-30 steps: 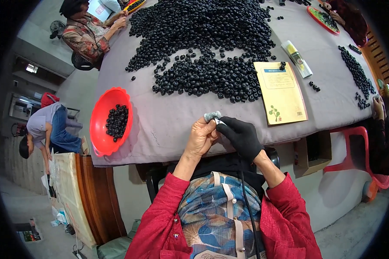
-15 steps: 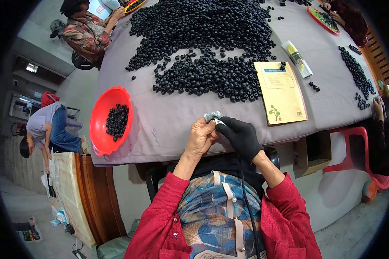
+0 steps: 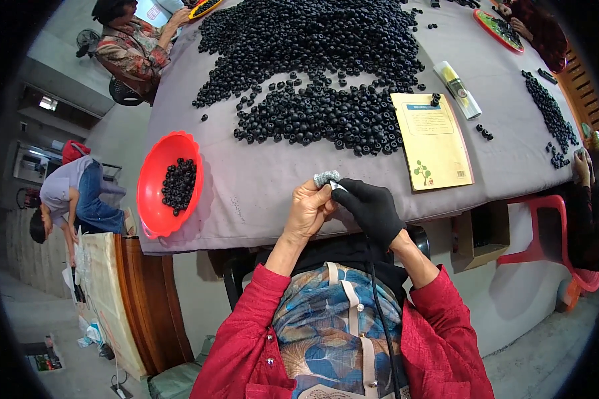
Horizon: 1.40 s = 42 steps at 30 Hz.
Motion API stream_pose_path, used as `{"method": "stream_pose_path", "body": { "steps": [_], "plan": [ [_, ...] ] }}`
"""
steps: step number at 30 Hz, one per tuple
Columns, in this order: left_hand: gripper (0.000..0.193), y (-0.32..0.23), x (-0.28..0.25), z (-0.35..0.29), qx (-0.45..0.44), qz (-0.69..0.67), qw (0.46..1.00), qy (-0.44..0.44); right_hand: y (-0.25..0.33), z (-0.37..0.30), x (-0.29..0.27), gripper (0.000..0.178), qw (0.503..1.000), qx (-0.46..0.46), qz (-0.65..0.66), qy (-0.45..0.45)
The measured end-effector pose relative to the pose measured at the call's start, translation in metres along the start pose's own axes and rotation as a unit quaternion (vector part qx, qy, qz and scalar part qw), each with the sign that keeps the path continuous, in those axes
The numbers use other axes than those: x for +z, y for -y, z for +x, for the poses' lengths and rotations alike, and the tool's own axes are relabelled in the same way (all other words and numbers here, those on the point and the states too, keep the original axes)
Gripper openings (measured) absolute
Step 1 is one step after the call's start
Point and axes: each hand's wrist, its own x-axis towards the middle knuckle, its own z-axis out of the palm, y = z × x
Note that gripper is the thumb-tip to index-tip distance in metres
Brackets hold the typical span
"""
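Note:
Both hands meet just above the near edge of the cloth-covered table, fingers pinched together. My left hand [image 3: 308, 207] is bare and closed. A speckled grey-white piece [image 3: 326, 177] shows at its fingertips; whether it is held or wrapped round a finger I cannot tell. My right hand [image 3: 373, 209] wears a black glove, its thumb and finger closed at a small white bit [image 3: 337, 187] beside the grey piece. Beyond my hands spreads a large heap of black beads [image 3: 313, 46], round with holes. At left, a red scalloped basin [image 3: 148, 199] holds more beads [image 3: 179, 186].
A yellow booklet [image 3: 434, 149] lies right of my hands, beside a clear-and-white case [image 3: 457, 90]. More beads [image 3: 549, 110] line the right edge. People sit at the far left [image 3: 133, 56] and right [image 3: 542, 30]; another bends over a wooden piece [image 3: 156, 299]. A red chair [image 3: 539, 233] stands right.
My hands stay almost in place, with only slight finger movement. The view shifts very slightly. At the far left, the seated person's arm has moved a little.

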Motion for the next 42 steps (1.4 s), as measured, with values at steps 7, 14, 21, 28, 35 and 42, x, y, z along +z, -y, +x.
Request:
{"method": "stream_pose_path", "body": {
  "steps": [7,14,21,28,35,42],
  "plan": [
    [0.013,0.0,-0.001,0.0,0.001,0.007,1.0,-0.001,-0.004,0.001,0.0,0.031,1.0,-0.01,-0.021,0.008],
    [0.013,0.0,0.0,0.0,0.006,0.024,1.0,0.004,0.002,0.001,0.0,0.033,0.999,0.039,0.012,0.002],
    [0.012,-0.003,0.002,-0.003,0.001,0.052,0.999,0.002,-0.003,0.002,0.001,0.025,1.0,0.021,-0.022,0.004],
    [0.015,-0.003,0.004,-0.002,-0.003,0.004,1.0,-0.01,-0.006,-0.001,-0.004,0.023,0.998,-0.054,-0.005,0.02],
    [0.018,-0.004,0.003,-0.002,-0.014,-0.04,0.999,-0.015,0.008,-0.001,-0.009,0.022,0.996,0.052,0.038,0.064],
    [0.019,-0.003,-0.001,-0.001,-0.013,-0.026,1.0,0.0,0.009,-0.002,-0.008,0.022,0.997,0.042,0.046,0.048]
  ]
}}
